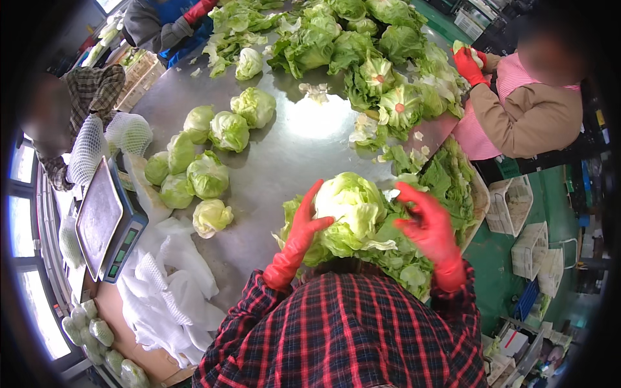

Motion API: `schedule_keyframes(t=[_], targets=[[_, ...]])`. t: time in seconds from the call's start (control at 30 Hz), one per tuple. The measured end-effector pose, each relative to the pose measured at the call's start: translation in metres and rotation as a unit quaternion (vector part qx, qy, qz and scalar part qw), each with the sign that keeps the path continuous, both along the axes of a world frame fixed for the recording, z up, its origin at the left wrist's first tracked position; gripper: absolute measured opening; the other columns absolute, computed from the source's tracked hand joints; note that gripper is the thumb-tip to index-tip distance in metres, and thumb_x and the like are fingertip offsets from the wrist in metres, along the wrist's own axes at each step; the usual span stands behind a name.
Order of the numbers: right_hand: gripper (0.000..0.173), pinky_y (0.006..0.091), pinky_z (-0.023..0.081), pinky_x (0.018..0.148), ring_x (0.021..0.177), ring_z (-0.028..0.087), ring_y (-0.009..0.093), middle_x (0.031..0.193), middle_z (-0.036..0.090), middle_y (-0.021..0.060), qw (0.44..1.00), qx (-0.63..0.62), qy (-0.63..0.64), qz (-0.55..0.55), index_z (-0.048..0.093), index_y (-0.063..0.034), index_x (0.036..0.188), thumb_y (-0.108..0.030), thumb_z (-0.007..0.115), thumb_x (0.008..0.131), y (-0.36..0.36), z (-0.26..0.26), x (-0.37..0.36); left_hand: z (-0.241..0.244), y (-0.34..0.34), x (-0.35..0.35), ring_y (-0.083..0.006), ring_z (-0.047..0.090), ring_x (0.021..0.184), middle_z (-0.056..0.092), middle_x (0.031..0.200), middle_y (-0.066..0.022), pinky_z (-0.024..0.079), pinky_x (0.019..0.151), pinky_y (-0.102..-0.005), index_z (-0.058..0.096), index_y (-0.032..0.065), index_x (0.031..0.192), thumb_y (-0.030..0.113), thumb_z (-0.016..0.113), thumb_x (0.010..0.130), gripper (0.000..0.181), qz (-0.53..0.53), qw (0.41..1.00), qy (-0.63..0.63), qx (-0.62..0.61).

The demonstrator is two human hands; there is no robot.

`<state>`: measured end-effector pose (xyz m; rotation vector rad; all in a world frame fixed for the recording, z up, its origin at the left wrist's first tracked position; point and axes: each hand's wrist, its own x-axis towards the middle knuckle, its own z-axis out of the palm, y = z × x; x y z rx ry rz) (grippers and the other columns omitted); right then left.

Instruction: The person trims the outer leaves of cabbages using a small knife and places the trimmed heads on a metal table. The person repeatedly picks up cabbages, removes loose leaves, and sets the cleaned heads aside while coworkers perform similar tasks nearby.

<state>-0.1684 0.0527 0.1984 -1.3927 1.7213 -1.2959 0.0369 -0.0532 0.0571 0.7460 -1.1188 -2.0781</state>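
Observation:
A pale green head of iceberg lettuce [350,208] lies before me above a heap of loose outer leaves at the near edge of the steel table. My left hand [304,220], in a red rubber glove, rests against the lettuce's left side with thumb and fingers spread. My right hand [424,220], gloved the same way, is raised over the leaves to the right, apart from the head, its fingers parted and partly blurred. A small scrap of leaf [389,195] shows near its fingertips; whether they touch it I cannot tell.
Trimmed heads [207,174] are grouped on the table [257,179] at left, beside a digital scale [109,223] and white foam netting [170,286]. Untrimmed lettuces [354,46] are piled at the far side. Co-workers stand left, far left and right. Crates [509,206] stand on the floor at right.

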Motion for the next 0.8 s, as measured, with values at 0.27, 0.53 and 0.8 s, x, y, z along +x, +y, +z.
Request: schedule_keyframes(t=[0.27,0.53,0.8], targets=[[0.009,0.0224,0.047,0.057,0.059,0.05,0.006,0.074,0.059,0.0001,0.967,0.061,-0.214,-0.126,0.062,-0.0064,0.09,-0.002,0.066,0.084,-0.01,-0.015,-0.015,-0.009,-0.002,0.007,-0.0251,0.043,0.125,0.045,0.137,-0.0146,0.036,0.104,-0.0348,0.032,0.0052,0.144,0.016,0.065,0.074,0.078,-0.008,0.998,-0.008,0.059],[0.021,0.0241,0.048,0.064,0.075,0.059,0.011,0.086,0.063,0.0012,0.996,0.055,0.055,0.049,0.064,-0.0036,0.094,0.003,0.073,0.076,0.006,-0.03,0.011,-0.013,0.008,-0.008,-0.0269,0.045,0.124,0.046,0.135,-0.0151,0.037,0.103,-0.0372,0.035,0.0023,0.142,0.023,0.06,0.08,0.07,0.002,0.973,0.096,0.212],[0.014,0.0172,0.04,0.045,0.058,0.055,0.004,0.074,0.063,0.0013,0.976,0.061,-0.152,-0.146,0.064,-0.0034,0.094,0.004,0.065,0.083,0.004,0.005,-0.017,-0.023,0.007,0.01,-0.0267,0.048,0.121,0.05,0.132,-0.0143,0.038,0.103,-0.0384,0.037,0.0035,0.141,0.027,0.056,0.084,0.065,0.015,0.977,0.071,0.199]])
